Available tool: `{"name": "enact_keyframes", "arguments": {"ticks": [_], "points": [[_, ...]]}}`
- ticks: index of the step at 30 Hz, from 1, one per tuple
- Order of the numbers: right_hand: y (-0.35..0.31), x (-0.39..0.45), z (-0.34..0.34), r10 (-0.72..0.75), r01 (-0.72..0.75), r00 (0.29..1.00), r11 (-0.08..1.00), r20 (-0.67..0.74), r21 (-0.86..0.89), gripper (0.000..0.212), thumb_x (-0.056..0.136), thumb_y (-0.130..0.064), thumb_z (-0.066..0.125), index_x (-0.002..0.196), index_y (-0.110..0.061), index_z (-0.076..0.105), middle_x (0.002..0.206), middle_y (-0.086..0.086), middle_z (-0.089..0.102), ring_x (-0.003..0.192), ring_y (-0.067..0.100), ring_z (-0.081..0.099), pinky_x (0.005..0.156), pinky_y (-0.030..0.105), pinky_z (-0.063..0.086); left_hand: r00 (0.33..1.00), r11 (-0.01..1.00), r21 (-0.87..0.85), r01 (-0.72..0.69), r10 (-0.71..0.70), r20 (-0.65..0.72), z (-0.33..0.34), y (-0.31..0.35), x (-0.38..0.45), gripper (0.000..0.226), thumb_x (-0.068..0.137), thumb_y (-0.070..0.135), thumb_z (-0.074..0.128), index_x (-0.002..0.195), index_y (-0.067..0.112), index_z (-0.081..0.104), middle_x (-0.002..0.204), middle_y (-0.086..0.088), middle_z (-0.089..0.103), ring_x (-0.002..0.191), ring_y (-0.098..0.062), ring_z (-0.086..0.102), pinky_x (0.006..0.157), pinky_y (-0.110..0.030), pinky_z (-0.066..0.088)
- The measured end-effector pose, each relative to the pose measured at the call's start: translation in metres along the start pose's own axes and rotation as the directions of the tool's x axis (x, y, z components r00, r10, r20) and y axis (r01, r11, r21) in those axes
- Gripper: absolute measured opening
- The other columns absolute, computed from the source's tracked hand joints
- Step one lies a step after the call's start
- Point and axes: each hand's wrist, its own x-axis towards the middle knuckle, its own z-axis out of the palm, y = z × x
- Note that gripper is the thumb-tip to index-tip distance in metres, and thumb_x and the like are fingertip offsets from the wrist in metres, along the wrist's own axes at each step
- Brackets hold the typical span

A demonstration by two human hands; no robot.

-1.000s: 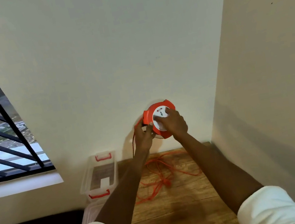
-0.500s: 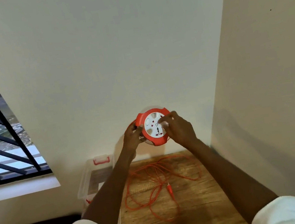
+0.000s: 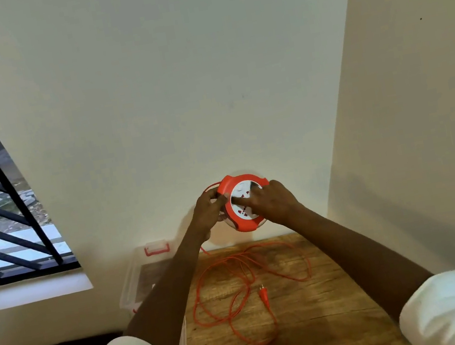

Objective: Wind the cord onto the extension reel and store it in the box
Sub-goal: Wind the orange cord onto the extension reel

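Extension reel (image 3: 242, 203) gripped by both hands above cord (image 3: 240, 285) on wooden table (image 3: 322, 322).

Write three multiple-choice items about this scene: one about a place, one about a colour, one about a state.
1. Where does the plug lie?
A. on the wooden table
B. in the box
C. in the right hand

2. What colour is the cord?
A. black
B. orange
C. white

3. How is the reel held?
A. it rests on the table
B. one hand holds it
C. both hands hold it in the air

Answers:
1 A: the plug rests on the wood among loose loops.
2 B: the cord matches the reel's orange rim.
3 C: the left hand grips the rim, and the right hand has its fingers on the white face, above the table.
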Motion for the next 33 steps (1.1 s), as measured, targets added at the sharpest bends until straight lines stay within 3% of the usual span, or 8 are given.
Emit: {"name": "enact_keyframes", "arguments": {"ticks": [5,8,10,13,18,22,26,33], "points": [[-0.013,0.011,-0.001,0.526,-0.489,0.849,0.734,0.061,0.472,0.063,0.090,-0.059,0.056,0.147,-0.039,0.038,0.135,0.004,0.062,0.112,0.029,0.065,0.090,0.038,0.053,0.992,0.963,-0.266,-0.047,0.014,-0.128,0.024,-0.008,-0.008,0.038,0.095,0.028,0.067,0.132,0.020,0.061,0.117,0.004,0.070,0.105,-0.017,0.068,0.066,-0.022,0.060],[-0.023,0.019,-0.006,0.711,-0.596,0.573,0.020,0.408,0.802,0.072,0.080,-0.065,0.064,0.141,-0.031,0.047,0.139,0.003,0.059,0.118,0.029,0.060,0.095,0.041,0.050,0.980,0.935,-0.345,-0.083,0.014,-0.199,0.044,-0.017,-0.012,0.032,0.094,0.027,0.068,0.126,0.027,0.061,0.113,0.015,0.068,0.107,-0.016,0.067,0.073,-0.025,0.061],[-0.028,0.024,-0.011,0.572,-0.361,0.433,-0.598,0.697,0.715,0.070,0.081,-0.055,0.073,0.137,-0.022,0.048,0.132,0.007,0.061,0.106,0.027,0.062,0.082,0.039,0.054,0.973,0.959,-0.269,-0.088,0.025,-0.229,0.052,-0.024,-0.015,0.040,0.094,0.033,0.066,0.133,0.024,0.059,0.123,0.010,0.066,0.114,-0.020,0.064,0.091,-0.036,0.059],[-0.029,0.019,-0.009,0.379,-0.113,0.413,-0.881,0.828,0.459,0.058,0.080,-0.044,0.079,0.122,-0.016,0.049,0.111,0.010,0.066,0.083,0.027,0.068,0.053,0.032,0.057,0.971,0.973,-0.208,-0.095,0.045,-0.235,0.055,-0.032,-0.014,0.044,0.094,0.033,0.067,0.135,0.020,0.059,0.129,-0.001,0.065,0.117,-0.025,0.064,0.097,-0.044,0.056],[-0.026,0.006,0.002,0.473,-0.384,0.505,-0.626,0.722,0.679,0.045,0.084,-0.043,0.072,0.117,-0.014,0.061,0.107,0.010,0.074,0.080,0.021,0.070,0.052,0.029,0.056,0.979,0.946,-0.311,-0.092,0.028,-0.204,0.041,-0.027,-0.011,0.028,0.094,0.023,0.068,0.121,0.025,0.064,0.107,0.010,0.071,0.097,-0.016,0.070,0.064,-0.022,0.059],[-0.016,-0.010,0.012,0.689,-0.601,0.657,0.235,0.305,0.764,0.025,0.090,-0.046,0.059,0.104,-0.028,0.070,0.107,-0.003,0.071,0.093,0.022,0.068,0.079,0.035,0.055,0.990,0.964,-0.265,-0.036,-0.002,-0.143,0.018,-0.021,0.000,0.037,0.096,0.026,0.064,0.131,0.017,0.060,0.111,0.000,0.071,0.094,-0.017,0.069,0.058,-0.020,0.058],[-0.003,-0.015,0.016,0.396,-0.291,0.914,0.798,-0.094,0.527,0.034,0.090,-0.024,0.066,0.124,-0.031,0.062,0.128,0.003,0.056,0.106,0.025,0.060,0.073,0.037,0.056,0.993,0.992,-0.124,0.027,-0.041,-0.115,-0.007,-0.015,0.013,0.032,0.098,0.023,0.060,0.129,0.015,0.063,0.101,-0.006,0.070,0.081,-0.017,0.065,0.052,-0.022,0.056],[0.011,-0.004,-0.002,-0.145,0.149,0.988,0.985,-0.046,0.091,0.079,0.073,-0.029,0.086,0.141,-0.041,0.047,0.144,0.014,0.052,0.120,0.033,0.058,0.088,0.043,0.049,0.996,0.997,0.048,0.054,-0.058,0.072,-0.021,-0.006,0.019,0.027,0.096,0.031,0.063,0.117,0.016,0.069,0.089,0.002,0.073,0.078,-0.018,0.068,0.056,-0.024,0.057]]}}
